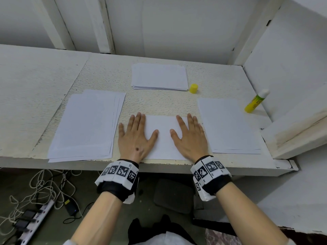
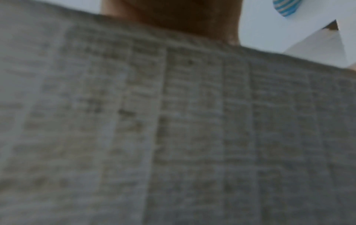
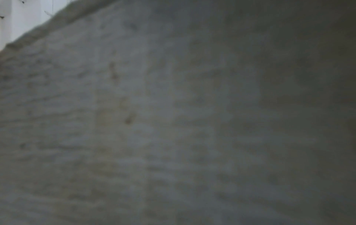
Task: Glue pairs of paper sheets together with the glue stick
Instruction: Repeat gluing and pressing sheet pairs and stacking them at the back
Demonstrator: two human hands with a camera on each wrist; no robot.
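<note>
White-painted alcove, rough textured desk (image 1: 159, 105) with chipped front edge. Cables and a power strip (image 1: 35, 221) on the floor below.

Nearest, at the desk's front edge: one sheet (image 1: 164, 137) lying flat. Left hand (image 1: 135, 138) flat on its left side, right hand (image 1: 190, 138) flat on its right side; fingers of both straight and slightly spread, palms down, holding nothing.

Left of the hands: a stack of paper (image 1: 86, 126), edges fanned a little. Right of them: a thinner pile (image 1: 228, 126).

Further back, centre: a third stack (image 1: 159, 76), yellow cap (image 1: 193, 88) just beside its right corner.

Far right, near the side wall: glue stick (image 1: 254, 102), uncapped, white tip up.

Both wrist views are blurred and show only close-up surface.
</note>
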